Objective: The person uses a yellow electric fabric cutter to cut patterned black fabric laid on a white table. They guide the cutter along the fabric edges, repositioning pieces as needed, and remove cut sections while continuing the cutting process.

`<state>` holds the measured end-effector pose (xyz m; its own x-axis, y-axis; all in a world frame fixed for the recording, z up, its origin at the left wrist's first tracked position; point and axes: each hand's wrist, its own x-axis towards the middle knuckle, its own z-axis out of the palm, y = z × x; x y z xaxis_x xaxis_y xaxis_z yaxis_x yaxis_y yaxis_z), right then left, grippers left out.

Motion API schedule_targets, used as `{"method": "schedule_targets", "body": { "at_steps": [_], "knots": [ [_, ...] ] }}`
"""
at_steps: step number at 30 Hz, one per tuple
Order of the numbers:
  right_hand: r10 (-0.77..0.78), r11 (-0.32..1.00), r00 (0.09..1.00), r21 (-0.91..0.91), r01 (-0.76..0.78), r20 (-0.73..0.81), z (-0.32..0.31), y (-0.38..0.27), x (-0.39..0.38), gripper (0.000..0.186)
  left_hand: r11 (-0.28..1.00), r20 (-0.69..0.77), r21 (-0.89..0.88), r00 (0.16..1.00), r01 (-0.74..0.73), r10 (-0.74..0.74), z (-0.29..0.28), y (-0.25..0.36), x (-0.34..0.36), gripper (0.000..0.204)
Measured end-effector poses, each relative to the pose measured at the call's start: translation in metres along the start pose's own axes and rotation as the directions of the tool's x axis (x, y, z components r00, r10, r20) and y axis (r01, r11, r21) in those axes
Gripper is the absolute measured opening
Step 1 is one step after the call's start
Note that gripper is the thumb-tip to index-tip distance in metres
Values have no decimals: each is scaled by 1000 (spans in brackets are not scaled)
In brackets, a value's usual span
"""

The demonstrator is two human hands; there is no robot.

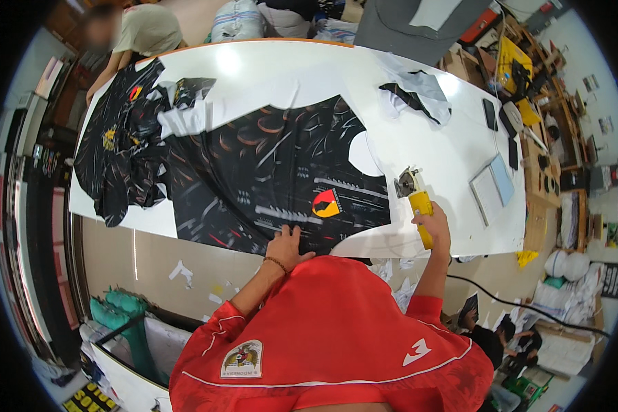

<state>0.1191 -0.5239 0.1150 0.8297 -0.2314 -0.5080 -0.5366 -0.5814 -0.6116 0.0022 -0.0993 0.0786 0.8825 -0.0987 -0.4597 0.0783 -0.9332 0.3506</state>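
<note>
Black printed panel (244,161) lies across the tabletop (460,220), reaching its near edge. Left hand (286,246) rests on it, fingers parted; right hand (433,224) grips the yellow cutter (420,202) alongside. Trimming appears in hand; the next pass likely calls for steady hold-down.

My white table (456,154): black patterned panel (247,158) spread out in front of me, reaching the near edge. Left of panel: crumpled dark garment pieces (120,144). Right of panel, beyond it: black-and-white scraps (419,96), black phone (489,115); right, nearer me: open notepad (486,193).
</note>
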Motion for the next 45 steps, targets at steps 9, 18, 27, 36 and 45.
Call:
{"method": "schedule_targets", "body": {
  "at_steps": [9,18,27,36,45],
  "knots": [
    [48,957,978,289,13,-202,25,48,-53,53,829,-232,-40,812,-558,535,19,86,84,46],
    [112,891,969,454,0,-219,32,47,-89,52,779,-352,-174,777,-602,522,57,107,136,23],
    [26,931,987,364,35,-161,84,41,-101,52,770,-558,-506,828,-390,53,-12,17,103,13],
    [-26,996,990,-85,14,-141,138,-27,-101,65,887,-638,-128,721,-444,269,-1,-34,102,7],
    [-20,942,988,-333,-32,-153,155,-71,-78,66,810,-615,-117,683,-574,395,0,-50,109,10]
  ]
}}
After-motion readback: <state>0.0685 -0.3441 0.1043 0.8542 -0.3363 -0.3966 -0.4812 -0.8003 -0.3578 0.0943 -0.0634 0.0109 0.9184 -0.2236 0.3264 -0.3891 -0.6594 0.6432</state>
